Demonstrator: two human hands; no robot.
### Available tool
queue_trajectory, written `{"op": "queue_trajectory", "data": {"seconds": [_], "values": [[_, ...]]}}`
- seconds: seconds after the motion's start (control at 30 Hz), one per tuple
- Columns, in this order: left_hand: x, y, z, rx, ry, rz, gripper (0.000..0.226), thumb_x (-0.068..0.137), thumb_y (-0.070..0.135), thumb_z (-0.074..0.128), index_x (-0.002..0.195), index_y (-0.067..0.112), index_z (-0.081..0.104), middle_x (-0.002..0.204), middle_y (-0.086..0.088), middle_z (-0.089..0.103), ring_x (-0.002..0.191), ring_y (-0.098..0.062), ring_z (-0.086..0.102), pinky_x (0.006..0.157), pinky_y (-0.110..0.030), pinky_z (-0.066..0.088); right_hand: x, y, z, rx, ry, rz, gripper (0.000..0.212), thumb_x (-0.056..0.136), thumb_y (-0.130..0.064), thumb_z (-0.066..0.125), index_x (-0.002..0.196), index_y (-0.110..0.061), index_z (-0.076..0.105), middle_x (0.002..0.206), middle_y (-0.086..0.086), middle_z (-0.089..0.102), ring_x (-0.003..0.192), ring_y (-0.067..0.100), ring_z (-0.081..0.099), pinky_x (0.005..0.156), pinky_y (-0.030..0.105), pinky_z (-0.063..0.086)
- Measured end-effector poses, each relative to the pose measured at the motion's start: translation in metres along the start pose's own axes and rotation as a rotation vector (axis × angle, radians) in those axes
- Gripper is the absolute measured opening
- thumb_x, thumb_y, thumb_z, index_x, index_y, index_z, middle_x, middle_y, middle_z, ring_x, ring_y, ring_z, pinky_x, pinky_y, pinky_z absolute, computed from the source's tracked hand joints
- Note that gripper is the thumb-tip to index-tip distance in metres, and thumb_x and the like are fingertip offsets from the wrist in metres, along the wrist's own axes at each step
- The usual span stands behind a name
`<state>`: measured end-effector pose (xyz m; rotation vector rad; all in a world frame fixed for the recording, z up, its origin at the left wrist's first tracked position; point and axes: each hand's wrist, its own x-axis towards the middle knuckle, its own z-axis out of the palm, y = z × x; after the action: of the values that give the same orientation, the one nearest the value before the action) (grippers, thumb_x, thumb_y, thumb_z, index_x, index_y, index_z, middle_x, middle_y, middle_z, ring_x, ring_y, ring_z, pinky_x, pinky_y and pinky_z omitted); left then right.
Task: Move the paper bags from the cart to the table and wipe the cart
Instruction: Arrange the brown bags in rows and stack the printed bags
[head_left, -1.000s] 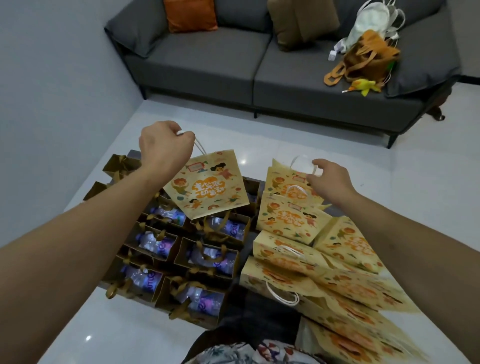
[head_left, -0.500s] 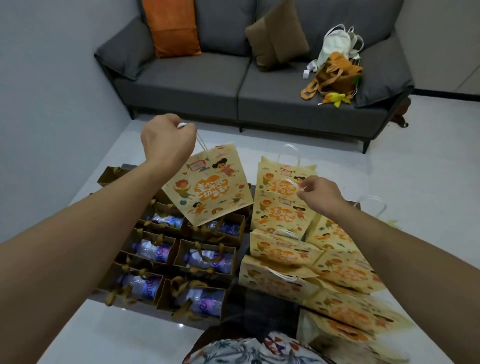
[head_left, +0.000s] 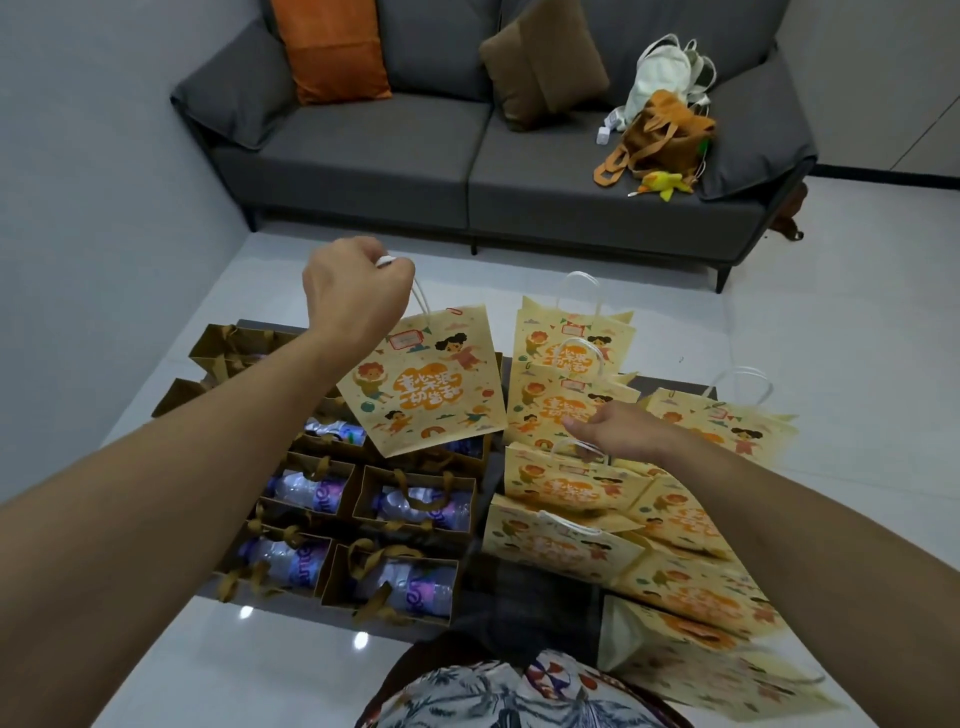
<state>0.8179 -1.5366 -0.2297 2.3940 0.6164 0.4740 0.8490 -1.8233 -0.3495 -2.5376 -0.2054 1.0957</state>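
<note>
Brown open paper bags (head_left: 415, 499) holding plastic water bottles (head_left: 410, 506) sit below your left hand (head_left: 353, 291), which grips a yellow printed paper bag (head_left: 423, 379); your right hand (head_left: 608, 431) pinches another bag's white handle (head_left: 569, 447).

The left hand (head_left: 353, 291) is gripping the white handle of a yellow printed paper bag (head_left: 423, 382), which is hanging tilted above brown open bags (head_left: 415, 501) that are holding water bottles (head_left: 306, 491). At four o'clock from it, the right hand (head_left: 615, 431) is pinching a handle among the yellow bags (head_left: 566, 480) overlapping in a row. At twelve o'clock a grey sofa (head_left: 467, 161) is carrying an orange cushion (head_left: 332, 49).
</note>
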Motion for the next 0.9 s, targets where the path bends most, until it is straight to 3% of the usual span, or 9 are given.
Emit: {"op": "queue_trajectory", "data": {"seconds": [0.13, 0.27, 0.33, 0.4, 0.47, 0.57, 0.63, 0.77, 0.9], "values": [[-0.009, -0.002, 0.000, -0.004, -0.012, -0.008, 0.030, 0.089, 0.025, 0.057, 0.063, 0.011, 0.055, 0.063, -0.010, 0.051, 0.057, -0.014, 0.042, 0.051, -0.024, 0.032, -0.014, -0.005, 0.007, 0.099, 0.031, 0.027, 0.073, 0.100, -0.063, 0.037, 0.063, -0.012, 0.075, 0.086, 0.002, 0.074, 0.092, 0.013, 0.057, 0.090, 0.034, 0.038], [-0.020, 0.002, -0.010, -0.022, 0.010, -0.035, 0.029, 0.088, 0.024, 0.056, 0.064, 0.009, 0.053, 0.062, -0.008, 0.044, 0.058, -0.016, 0.040, 0.054, -0.030, 0.034, -0.025, -0.011, 0.003, 0.137, 0.149, -0.025, 0.067, 0.095, -0.065, 0.048, 0.064, -0.007, 0.059, 0.071, 0.007, 0.067, 0.082, 0.025, 0.068, 0.065, 0.032, 0.046], [-0.027, 0.005, -0.017, -0.031, 0.027, -0.033, 0.030, 0.089, 0.022, 0.056, 0.062, 0.010, 0.049, 0.060, -0.005, 0.040, 0.058, -0.015, 0.038, 0.054, -0.030, 0.034, -0.032, -0.013, -0.001, 0.131, 0.187, -0.071, 0.059, 0.094, -0.059, 0.057, 0.066, -0.007, 0.057, 0.067, 0.002, 0.059, 0.074, 0.022, 0.065, 0.060, 0.031, 0.046], [-0.035, 0.010, -0.024, -0.037, 0.048, -0.022, 0.028, 0.088, 0.022, 0.056, 0.065, 0.006, 0.052, 0.060, -0.005, 0.040, 0.059, -0.015, 0.038, 0.056, -0.034, 0.036, -0.040, -0.014, -0.007, 0.144, 0.262, -0.115, 0.051, 0.092, -0.051, 0.065, 0.072, -0.004, 0.062, 0.068, -0.002, 0.053, 0.070, 0.017, 0.059, 0.059, 0.030, 0.043], [-0.045, 0.020, -0.031, -0.030, 0.062, -0.016, 0.026, 0.087, 0.022, 0.055, 0.067, 0.006, 0.055, 0.060, -0.005, 0.040, 0.060, -0.016, 0.039, 0.057, -0.038, 0.039, -0.051, -0.015, -0.016, 0.143, 0.335, -0.166, 0.047, 0.090, -0.045, 0.070, 0.076, 0.000, 0.066, 0.072, 0.007, 0.054, 0.069, 0.020, 0.055, 0.060, 0.032, 0.040], [-0.059, 0.037, -0.042, -0.048, 0.075, -0.025, 0.024, 0.089, 0.024, 0.056, 0.075, 0.005, 0.062, 0.072, -0.018, 0.056, 0.065, -0.025, 0.051, 0.063, -0.046, 0.052, -0.074, -0.016, -0.028, 0.177, 0.403, -0.251, 0.037, 0.090, -0.035, 0.071, 0.068, -0.008, 0.061, 0.072, 0.010, 0.056, 0.065, 0.020, 0.053, 0.056, 0.030, 0.038], [-0.068, 0.047, -0.048, -0.048, 0.101, -0.020, 0.023, 0.090, 0.025, 0.056, 0.077, 0.007, 0.065, 0.077, -0.017, 0.062, 0.072, -0.032, 0.061, 0.069, -0.049, 0.056, -0.090, -0.018, -0.037, 0.209, 0.457, -0.287, 0.035, 0.091, -0.031, 0.070, 0.068, -0.008, 0.060, 0.070, 0.010, 0.056, 0.065, 0.019, 0.053, 0.052, 0.027, 0.037], [-0.078, 0.067, -0.059, -0.079, 0.102, 0.004, 0.021, 0.090, 0.026, 0.057, 0.076, 0.013, 0.067, 0.069, -0.004, 0.057, 0.069, -0.020, 0.056, 0.071, -0.045, 0.055, -0.121, -0.021, -0.058, 0.307, 0.568, -0.334, 0.031, 0.090, -0.033, 0.071, 0.073, -0.008, 0.065, 0.074, 0.008, 0.062, 0.069, 0.021, 0.058, 0.057, 0.030, 0.043], [-0.077, 0.083, -0.068, -0.119, 0.112, 0.036, 0.026, 0.083, 0.028, 0.057, 0.077, 0.006, 0.069, 0.069, -0.012, 0.062, 0.067, -0.024, 0.056, 0.069, -0.044, 0.053, -0.148, -0.025, -0.077, 0.373, 0.674, -0.371, 0.031, 0.088, -0.030, 0.073, 0.065, -0.013, 0.059, 0.067, 0.002, 0.057, 0.063, 0.016, 0.055, 0.058, 0.031, 0.044]]}}
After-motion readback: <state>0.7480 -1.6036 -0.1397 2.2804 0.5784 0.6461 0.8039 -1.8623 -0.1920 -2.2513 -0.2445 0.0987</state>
